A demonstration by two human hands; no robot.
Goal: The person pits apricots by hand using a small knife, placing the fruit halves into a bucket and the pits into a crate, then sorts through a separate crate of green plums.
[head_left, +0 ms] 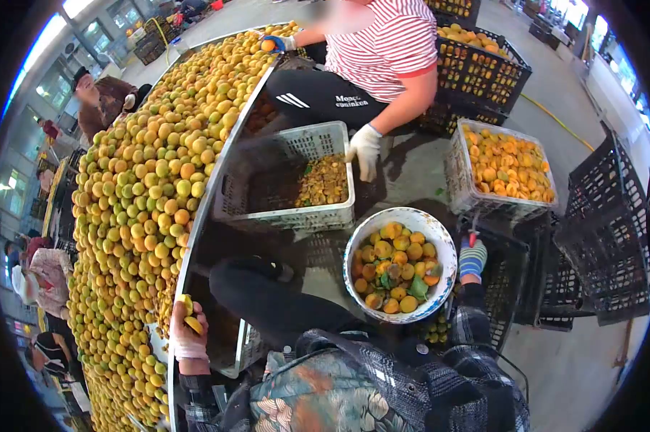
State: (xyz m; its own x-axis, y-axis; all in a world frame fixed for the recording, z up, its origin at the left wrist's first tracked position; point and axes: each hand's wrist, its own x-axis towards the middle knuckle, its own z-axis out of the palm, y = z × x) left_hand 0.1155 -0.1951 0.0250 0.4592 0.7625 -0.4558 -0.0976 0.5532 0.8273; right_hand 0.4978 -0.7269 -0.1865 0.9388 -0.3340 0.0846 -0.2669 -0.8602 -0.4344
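My left hand (189, 333), in a pale glove with bare fingertips, is at the metal rim of the fruit table. Its fingers are closed around a split apricot (191, 315) with its yellow flesh showing. On the other side, my right hand (473, 259) wears a striped blue and white glove and is closed on a small red-handled tool (472, 239), whose kind I cannot make out. Between my hands stands a white bucket (349, 268) of whole apricots with some green leaves. The heap of apricots (152, 169) fills the long table beside my left hand.
A grey crate (285, 219) with pits and scraps stands ahead. Behind the bucket, another crate (469, 196) holds halved apricots. Black crates (604, 237) lean at right. A co-worker's gloved hand (365, 150) hangs by the grey crate; other people (47, 277) are across the table.
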